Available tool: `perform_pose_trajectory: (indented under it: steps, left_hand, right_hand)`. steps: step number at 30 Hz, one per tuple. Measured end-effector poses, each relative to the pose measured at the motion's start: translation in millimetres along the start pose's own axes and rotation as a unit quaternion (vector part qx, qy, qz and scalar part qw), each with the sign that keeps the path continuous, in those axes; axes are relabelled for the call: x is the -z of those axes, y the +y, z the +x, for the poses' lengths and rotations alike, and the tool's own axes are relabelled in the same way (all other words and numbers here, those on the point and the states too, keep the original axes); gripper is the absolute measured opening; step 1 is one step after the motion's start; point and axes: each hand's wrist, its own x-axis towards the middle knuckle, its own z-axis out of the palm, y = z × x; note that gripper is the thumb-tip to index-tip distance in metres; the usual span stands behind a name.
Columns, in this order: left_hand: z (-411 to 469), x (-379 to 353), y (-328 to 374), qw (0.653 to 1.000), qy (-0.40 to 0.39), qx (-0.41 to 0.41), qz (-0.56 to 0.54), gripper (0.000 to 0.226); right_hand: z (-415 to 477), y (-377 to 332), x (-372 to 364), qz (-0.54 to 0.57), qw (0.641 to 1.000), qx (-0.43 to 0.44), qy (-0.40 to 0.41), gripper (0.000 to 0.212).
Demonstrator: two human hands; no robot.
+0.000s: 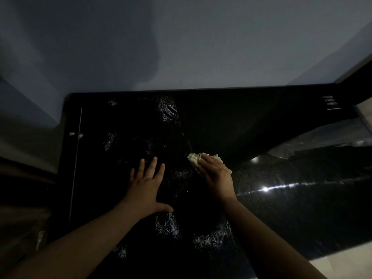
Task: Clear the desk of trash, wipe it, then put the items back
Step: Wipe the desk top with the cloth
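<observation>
pale cloth [193,159] mostly hidden under right hand [216,175] (desk [221,117] dim).

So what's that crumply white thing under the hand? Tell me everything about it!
It is a pale, cream-white wad, crumpled and bumpy, maybe cloth or paper towel; too dim to tell. It lies on the black speckled desk, near the middle. The right hand presses down on it and covers most of it; only its far edges peek out.

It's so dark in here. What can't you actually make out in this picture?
- Head view: most of the cloth is hidden under the right hand.
- White print at the far right of the desk: too small to read.
- Near desk edge: cut off by the frame's bottom.
</observation>
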Motion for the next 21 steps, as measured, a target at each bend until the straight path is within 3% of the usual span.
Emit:
perform_pose_trajectory:
  steps: [12, 21]
  left_hand:
    - [-43, -20, 1, 0.995, -0.073, -0.045, 0.044, 0.146]
    - [-48, -37, -3, 0.995, -0.057, -0.037, 0.076, 0.152]
  right_hand:
    - [-49, -7, 4, -0.005, 0.999, -0.036, -0.003, 0.031]
    - [-81, -8, 2, -0.007, 0.998, -0.064, 0.006, 0.031]
